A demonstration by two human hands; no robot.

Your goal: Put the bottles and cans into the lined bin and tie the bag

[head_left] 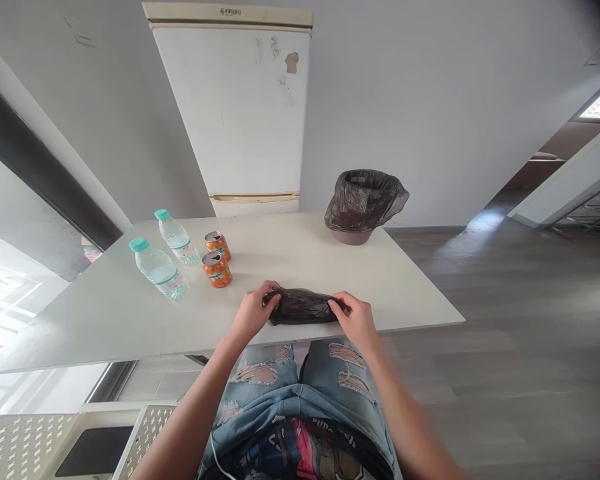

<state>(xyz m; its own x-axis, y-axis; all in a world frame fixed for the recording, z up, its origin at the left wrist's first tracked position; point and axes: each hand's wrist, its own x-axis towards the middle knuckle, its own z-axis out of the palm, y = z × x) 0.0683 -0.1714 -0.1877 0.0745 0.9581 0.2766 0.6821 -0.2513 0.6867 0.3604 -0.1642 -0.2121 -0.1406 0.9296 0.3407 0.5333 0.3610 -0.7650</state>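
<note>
The dark plastic bag (304,307) is stretched sideways between your two hands, right in front of you at the near edge of the white surface (280,247). It is gathered into a long, narrow bundle, neither spread out nor visibly opened at a mouth. From this view you can't tell whether it rests on the surface or is held just above it.

The fingers of your left hand (253,310) are pinched on the bag's left end, thumb on the near side; those of your right hand (356,317) pinch the other end the same way. The bag's middle lies free between them.

As for progress, both ends look secured, while the bag itself seems yet to be worked out of its bundled shape. Whether you are unfolding it or folding it up isn't clear.

Farther out, to the left, two orange cans (217,272) stand near your left hand, with two clear bottles (160,270) beyond them, all untouched. At the far right, a bin (353,237) already wears a dark liner (350,203). Behind the surface stands a white refrigerator (245,100).
</note>
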